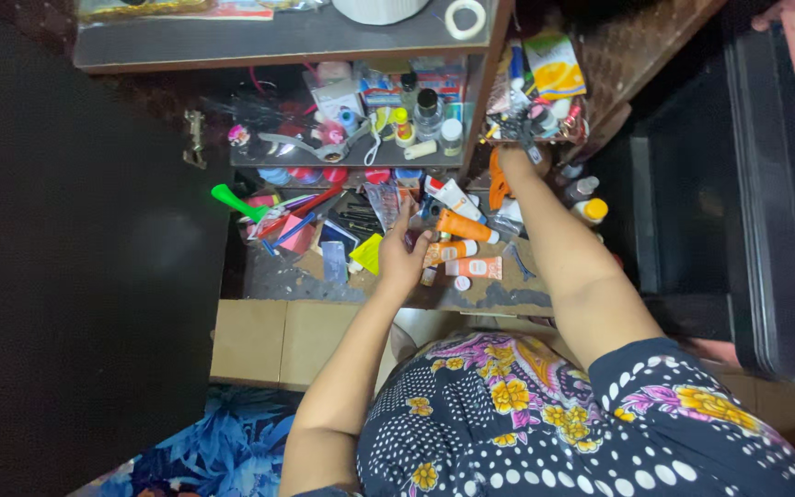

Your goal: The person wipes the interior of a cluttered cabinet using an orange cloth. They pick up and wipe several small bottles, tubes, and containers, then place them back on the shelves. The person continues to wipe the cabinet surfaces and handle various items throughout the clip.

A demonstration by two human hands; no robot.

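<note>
The person's left hand (pixel 404 253) reaches into the lower shelf (pixel 278 281) of a cluttered cabinet, palm down, its fingers (pixel 403 219) loosely spread and resting on the heap rather than closed on anything. Just right of those fingers lie three orange tubes (pixel 464 225), side by side and touching; the hand covers the left end of the nearest one. To the left of the fingers sit a yellow card (pixel 369 253) and a pink packet (pixel 296 235), and farther left a green handle (pixel 235 200). The right hand (pixel 514 147) extends above and to the right, at the shelf's outer edge, its fingers apparently closed around a small dark item (pixel 524 127); what that item is cannot be told. Beyond the left fingers, the upper shelf (pixel 351 158) carries small bottles (pixel 428 112) standing upright. The low things lie flat and overlapping, probably because they were loosely piled. A roll of tape (pixel 466 18) rests on the tabletop (pixel 232 41).
</note>
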